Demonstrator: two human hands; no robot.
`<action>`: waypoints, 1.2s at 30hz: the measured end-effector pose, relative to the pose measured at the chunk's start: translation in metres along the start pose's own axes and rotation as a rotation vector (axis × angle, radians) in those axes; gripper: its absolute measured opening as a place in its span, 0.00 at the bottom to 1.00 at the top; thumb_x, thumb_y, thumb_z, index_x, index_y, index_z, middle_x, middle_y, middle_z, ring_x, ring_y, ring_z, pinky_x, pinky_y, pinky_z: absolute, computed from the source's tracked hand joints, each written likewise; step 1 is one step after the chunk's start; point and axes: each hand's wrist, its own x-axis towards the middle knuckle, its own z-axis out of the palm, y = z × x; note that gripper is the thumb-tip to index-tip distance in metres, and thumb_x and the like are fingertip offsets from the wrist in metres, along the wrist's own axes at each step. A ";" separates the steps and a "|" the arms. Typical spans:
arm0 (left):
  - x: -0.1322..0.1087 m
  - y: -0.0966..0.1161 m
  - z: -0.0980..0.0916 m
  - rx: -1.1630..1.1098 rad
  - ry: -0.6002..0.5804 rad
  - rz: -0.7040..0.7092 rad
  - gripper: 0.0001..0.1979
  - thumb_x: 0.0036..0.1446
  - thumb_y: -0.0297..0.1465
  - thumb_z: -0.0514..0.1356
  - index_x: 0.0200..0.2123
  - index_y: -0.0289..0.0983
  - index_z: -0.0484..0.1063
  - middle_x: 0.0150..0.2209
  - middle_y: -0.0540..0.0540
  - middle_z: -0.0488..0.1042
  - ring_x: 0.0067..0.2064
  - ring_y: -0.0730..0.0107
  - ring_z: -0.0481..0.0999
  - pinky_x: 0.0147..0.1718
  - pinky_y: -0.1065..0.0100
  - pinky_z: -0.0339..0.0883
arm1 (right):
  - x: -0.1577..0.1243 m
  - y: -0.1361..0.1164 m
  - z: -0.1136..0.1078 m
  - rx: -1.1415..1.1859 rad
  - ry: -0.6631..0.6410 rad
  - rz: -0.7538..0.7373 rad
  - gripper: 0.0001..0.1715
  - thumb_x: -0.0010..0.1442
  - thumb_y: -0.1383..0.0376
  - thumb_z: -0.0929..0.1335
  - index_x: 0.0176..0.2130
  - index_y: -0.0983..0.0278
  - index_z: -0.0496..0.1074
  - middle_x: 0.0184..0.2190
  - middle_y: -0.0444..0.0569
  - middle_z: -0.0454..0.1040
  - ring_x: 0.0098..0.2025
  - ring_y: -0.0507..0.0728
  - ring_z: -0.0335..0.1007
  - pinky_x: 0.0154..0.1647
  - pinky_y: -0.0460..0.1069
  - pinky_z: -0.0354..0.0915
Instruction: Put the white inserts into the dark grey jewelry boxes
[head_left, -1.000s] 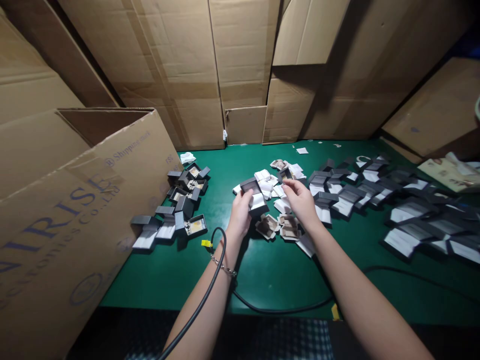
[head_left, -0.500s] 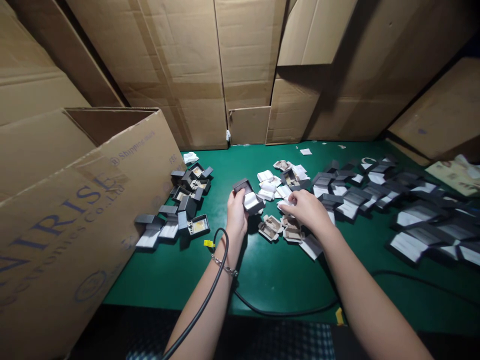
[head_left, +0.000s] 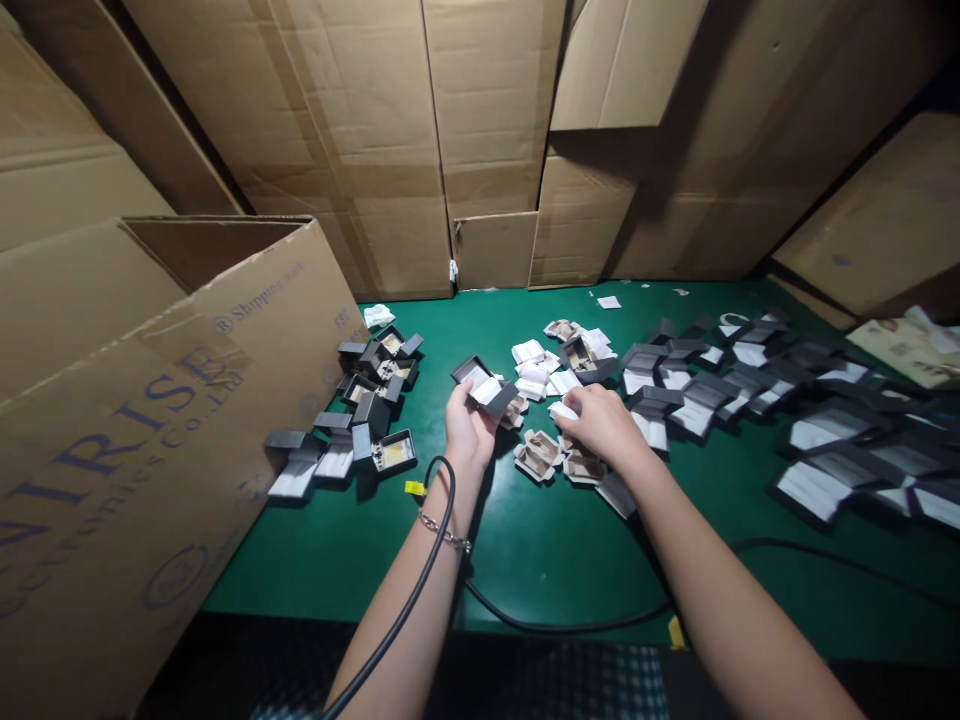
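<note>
My left hand [head_left: 466, 432] holds an open dark grey small box [head_left: 481, 385] with a white lining, lifted above the green table [head_left: 555, 540]. My right hand [head_left: 602, 425] rests on a heap of white inserts, its fingers pinching one white insert [head_left: 561, 410]. Just below both hands lie beige cardboard trays [head_left: 559, 458]. A group of open dark boxes [head_left: 367, 415] sits left of my left hand. A bracelet and a black cable [head_left: 420, 570] run along my left wrist.
A large printed cardboard carton [head_left: 150, 430] leans at the left. Cardboard sheets [head_left: 487, 150] wall off the back. Several open dark boxes with white pads [head_left: 787, 420] cover the right of the table. The cable crosses the near table edge.
My left hand has carried the open box to the left and tilted it. My right hand has come down onto the white inserts and closed on one.
</note>
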 end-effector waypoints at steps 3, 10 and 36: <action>-0.002 0.002 0.001 -0.037 -0.034 0.019 0.06 0.56 0.28 0.54 0.31 0.34 0.70 0.27 0.46 0.75 0.26 0.70 0.76 0.26 0.71 0.72 | -0.001 -0.001 0.002 -0.012 0.020 0.001 0.11 0.55 0.62 0.66 0.38 0.63 0.72 0.40 0.56 0.71 0.40 0.63 0.67 0.35 0.52 0.60; -0.003 0.001 0.002 -0.064 -0.067 0.038 0.05 0.54 0.27 0.54 0.32 0.33 0.70 0.27 0.45 0.75 0.30 0.68 0.78 0.36 0.67 0.73 | 0.006 0.001 -0.003 0.246 0.204 -0.099 0.08 0.47 0.67 0.66 0.32 0.61 0.67 0.37 0.51 0.70 0.41 0.62 0.68 0.40 0.54 0.63; -0.001 -0.037 -0.010 0.448 -0.155 0.440 0.13 0.54 0.33 0.64 0.44 0.38 0.72 0.44 0.45 0.76 0.47 0.69 0.74 0.48 0.71 0.65 | -0.019 -0.039 -0.011 0.727 0.369 -0.356 0.11 0.52 0.62 0.67 0.37 0.61 0.73 0.41 0.51 0.75 0.45 0.58 0.72 0.47 0.53 0.68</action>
